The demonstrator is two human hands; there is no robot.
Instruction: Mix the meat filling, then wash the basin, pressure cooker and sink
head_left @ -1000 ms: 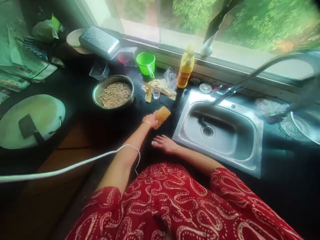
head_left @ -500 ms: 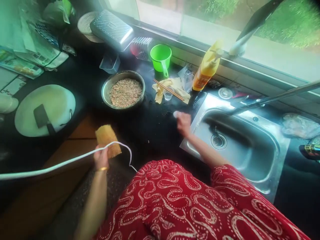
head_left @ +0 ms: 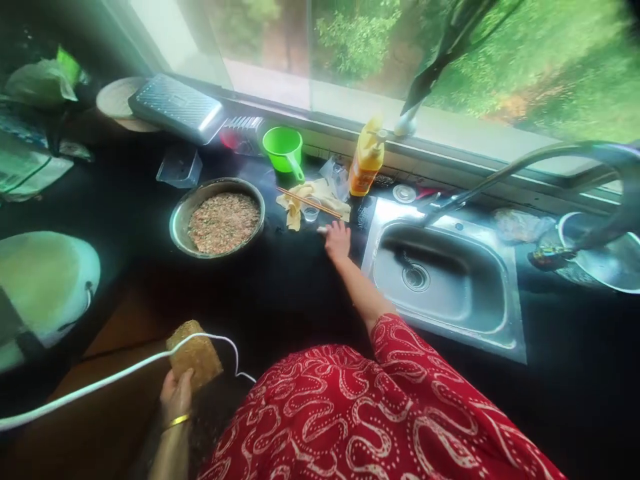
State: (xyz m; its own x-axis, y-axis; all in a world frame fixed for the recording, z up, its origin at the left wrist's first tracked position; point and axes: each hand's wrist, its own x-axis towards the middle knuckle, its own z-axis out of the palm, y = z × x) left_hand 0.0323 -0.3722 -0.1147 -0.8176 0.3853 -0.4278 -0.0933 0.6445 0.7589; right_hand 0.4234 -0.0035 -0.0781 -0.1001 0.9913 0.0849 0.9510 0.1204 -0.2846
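My left hand (head_left: 176, 393) pinches the lower edge of a flat, golden-brown, roughly square piece (head_left: 195, 367), held low at the counter's front edge. A white cord (head_left: 135, 365) passes across in front of it. My right hand (head_left: 339, 241) reaches over the counter left of the sink, its fingers closed on a small white object (head_left: 323, 230) that mostly hides in the grip. Just beyond it are a small clear cup (head_left: 311, 212), wooden chopsticks (head_left: 300, 197) and a crumpled tan sheet (head_left: 294, 219). A metal bowl (head_left: 175, 230) of minced filling (head_left: 225, 223) stands to the left.
A steel sink (head_left: 445, 267) with a faucet (head_left: 480, 183) lies on the right. Along the window stand a yellow bottle (head_left: 367, 160), a green ladle-like scoop (head_left: 283, 148), a clear container (head_left: 179, 167) and a metal tray (head_left: 175, 107). A pale round pan (head_left: 55, 280) is at left.
My view has swung right and tilted up. My right hand has moved forward, closer to the clear cup and chopsticks, still with the white object. My left hand keeps the golden-brown piece.
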